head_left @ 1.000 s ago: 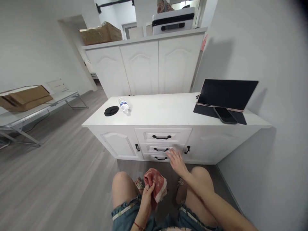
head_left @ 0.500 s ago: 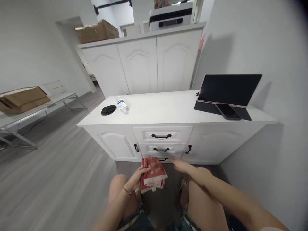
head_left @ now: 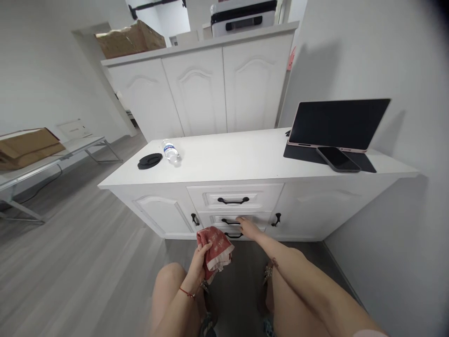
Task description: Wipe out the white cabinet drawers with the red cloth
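My left hand [head_left: 198, 260] is closed around a folded red cloth with a pale edge [head_left: 216, 248], held above my knees in front of a low white cabinet [head_left: 168, 213]. My right hand [head_left: 248, 228] reaches forward, fingers at the black handle of the middle drawer [head_left: 229, 221]. Whether the fingers hook the handle is hard to see. The top drawer [head_left: 234, 198] is closed, with its own black handle. The bottom drawer handle [head_left: 234, 235] shows just below my right hand.
On the cabinet top lie a black round lid [head_left: 149, 160], a water bottle on its side [head_left: 170, 151], a tablet on a stand [head_left: 337, 124] and a phone [head_left: 337, 158]. A taller white cupboard [head_left: 199, 89] stands behind. A folding table with a cardboard box [head_left: 26, 146] is at left.
The view has moved closer to the cabinet. My right hand has risen from the bottom drawer's level to the middle drawer handle. My left hand has lifted the red cloth forward.
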`<action>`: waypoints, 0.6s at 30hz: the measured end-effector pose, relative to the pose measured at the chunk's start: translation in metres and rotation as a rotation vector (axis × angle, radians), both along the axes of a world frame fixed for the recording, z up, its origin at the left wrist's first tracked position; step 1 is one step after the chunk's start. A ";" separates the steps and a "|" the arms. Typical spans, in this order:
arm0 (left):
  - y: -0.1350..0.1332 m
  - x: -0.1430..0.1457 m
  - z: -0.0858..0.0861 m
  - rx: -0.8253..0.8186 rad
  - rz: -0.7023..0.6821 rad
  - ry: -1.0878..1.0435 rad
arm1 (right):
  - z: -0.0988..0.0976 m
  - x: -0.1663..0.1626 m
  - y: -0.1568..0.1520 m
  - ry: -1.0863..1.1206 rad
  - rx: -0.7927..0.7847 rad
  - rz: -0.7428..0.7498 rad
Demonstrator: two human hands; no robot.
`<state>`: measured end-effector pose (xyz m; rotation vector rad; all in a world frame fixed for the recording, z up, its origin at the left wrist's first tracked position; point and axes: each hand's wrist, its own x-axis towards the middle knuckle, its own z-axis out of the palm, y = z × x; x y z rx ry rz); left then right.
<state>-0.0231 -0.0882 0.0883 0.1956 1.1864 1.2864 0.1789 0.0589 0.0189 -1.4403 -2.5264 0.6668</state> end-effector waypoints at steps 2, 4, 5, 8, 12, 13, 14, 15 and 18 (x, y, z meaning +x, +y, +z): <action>0.000 0.001 -0.002 0.010 -0.005 -0.009 | -0.006 -0.007 0.004 -0.021 -0.004 -0.009; 0.000 0.003 -0.002 0.026 -0.013 -0.009 | -0.013 -0.013 0.006 -0.043 -0.014 -0.002; -0.001 0.004 -0.002 0.033 -0.017 -0.007 | -0.017 -0.016 0.006 -0.053 -0.020 0.005; -0.002 0.004 -0.001 0.030 0.002 0.005 | -0.025 -0.023 0.004 -0.079 -0.026 0.019; -0.001 -0.001 -0.003 0.039 0.103 0.036 | -0.029 -0.029 0.001 -0.106 -0.020 -0.012; -0.001 -0.003 -0.002 0.060 0.117 0.044 | -0.028 -0.031 -0.001 -0.113 -0.020 -0.023; -0.001 -0.004 -0.002 0.083 0.132 0.054 | -0.028 -0.032 -0.004 -0.120 -0.020 -0.034; -0.001 -0.005 -0.001 0.109 0.145 0.064 | -0.027 -0.033 -0.007 -0.128 -0.020 -0.043; -0.005 -0.008 0.006 0.159 0.217 0.096 | -0.024 -0.034 -0.020 -0.146 -0.025 -0.059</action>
